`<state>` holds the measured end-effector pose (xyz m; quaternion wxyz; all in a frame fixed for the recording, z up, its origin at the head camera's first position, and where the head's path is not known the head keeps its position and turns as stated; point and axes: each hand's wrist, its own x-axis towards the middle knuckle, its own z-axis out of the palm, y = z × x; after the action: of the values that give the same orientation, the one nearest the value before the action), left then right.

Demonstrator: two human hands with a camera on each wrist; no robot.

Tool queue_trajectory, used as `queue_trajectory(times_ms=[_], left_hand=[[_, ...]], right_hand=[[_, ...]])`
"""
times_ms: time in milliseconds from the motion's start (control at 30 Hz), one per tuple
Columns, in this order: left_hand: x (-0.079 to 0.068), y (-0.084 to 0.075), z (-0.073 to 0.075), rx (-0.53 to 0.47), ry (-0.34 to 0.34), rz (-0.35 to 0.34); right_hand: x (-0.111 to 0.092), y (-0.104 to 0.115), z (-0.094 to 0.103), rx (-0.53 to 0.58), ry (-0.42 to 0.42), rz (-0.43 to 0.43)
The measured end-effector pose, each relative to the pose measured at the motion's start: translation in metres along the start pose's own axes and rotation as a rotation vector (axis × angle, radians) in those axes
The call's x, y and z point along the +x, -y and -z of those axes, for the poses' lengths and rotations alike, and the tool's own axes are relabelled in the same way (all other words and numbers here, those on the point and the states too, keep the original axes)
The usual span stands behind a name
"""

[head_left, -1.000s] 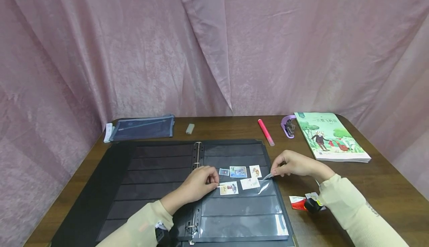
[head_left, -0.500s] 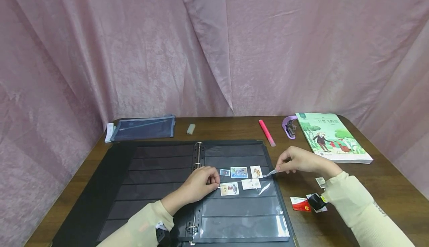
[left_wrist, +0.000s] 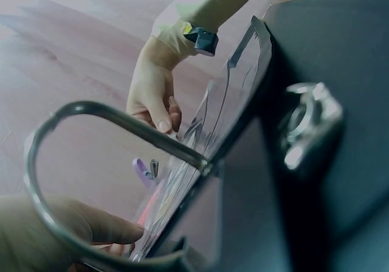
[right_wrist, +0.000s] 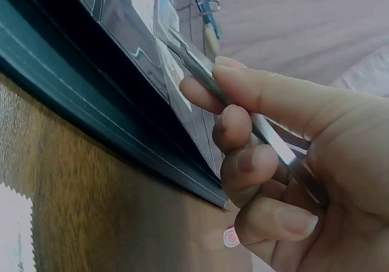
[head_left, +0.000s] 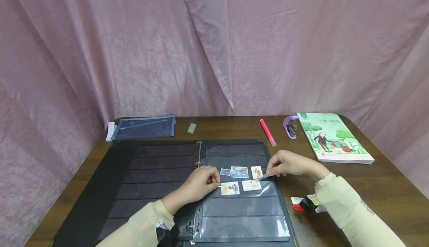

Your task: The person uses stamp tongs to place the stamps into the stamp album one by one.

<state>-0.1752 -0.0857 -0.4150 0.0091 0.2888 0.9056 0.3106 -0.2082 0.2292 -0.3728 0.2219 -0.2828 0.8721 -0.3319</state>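
Note:
My right hand (head_left: 289, 164) pinches a pair of metal tweezers (right_wrist: 267, 135) between thumb and fingers. In the head view, the tweezers' tips meet the upper right corner of a pale stamp (head_left: 251, 185). My left hand (head_left: 200, 183) lies low on the right page of an open black stamp album (head_left: 239, 210), its bent fingertips at the left side of another stamp (head_left: 230, 188). A thin pale sliver shows at those fingertips; whether they grip it is unclear. Above are a small blue stamp (head_left: 225, 172), a larger blue one (head_left: 239, 172) and a brownish one (head_left: 257, 171).
The album's metal ring (left_wrist: 115, 114) arches beside my left hand. Stamps and a red-and-white packet (head_left: 296, 203) lie by my right sleeve. Behind are a mesh pouch (head_left: 145, 128), an eraser (head_left: 191, 128), a pink marker (head_left: 268, 132), a purple clip (head_left: 289, 127) and a green book (head_left: 333, 139).
My right hand first drew the tweezers slightly to the right, then brought them back left onto the pale stamp. My left hand has stayed in place.

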Motion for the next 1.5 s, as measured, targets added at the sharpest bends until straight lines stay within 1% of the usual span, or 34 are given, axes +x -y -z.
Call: queue_trajectory(times_ms=[167,267,600,733,933,1033,1133,1267,1367,1500], left_hand=[[-0.001,-0.002,-0.002,0.001,-0.001,0.002],[-0.002,-0.002,-0.003,0.001,0.002,0.007],[-0.004,0.000,-0.001,0.008,0.013,0.030],[-0.005,0.002,0.000,0.041,0.007,0.025],[-0.006,0.000,0.002,0.134,-0.012,-0.013],[-0.007,-0.007,0.005,0.191,0.018,-0.038],[-0.010,-0.016,0.010,0.245,0.078,-0.061],[-0.016,-0.031,0.014,0.325,0.146,-0.079],[-0.022,-0.041,0.015,0.389,0.158,-0.078],[-0.032,-0.051,0.014,0.462,0.135,-0.061]], right_hand=[[-0.001,0.000,-0.002,0.002,0.021,-0.004],[-0.002,0.000,-0.001,0.004,0.020,-0.004],[-0.014,0.003,0.007,-0.029,-0.039,-0.045],[-0.022,0.008,0.011,-0.025,-0.064,-0.037],[-0.040,0.009,0.015,-0.004,-0.104,-0.045],[-0.051,0.006,0.016,0.012,-0.114,-0.053],[-0.065,0.004,0.017,0.014,-0.125,-0.059],[-0.084,0.001,0.018,-0.030,-0.153,-0.073],[-0.096,-0.001,0.018,-0.072,-0.166,-0.077],[-0.111,-0.002,0.018,-0.119,-0.169,-0.087]])
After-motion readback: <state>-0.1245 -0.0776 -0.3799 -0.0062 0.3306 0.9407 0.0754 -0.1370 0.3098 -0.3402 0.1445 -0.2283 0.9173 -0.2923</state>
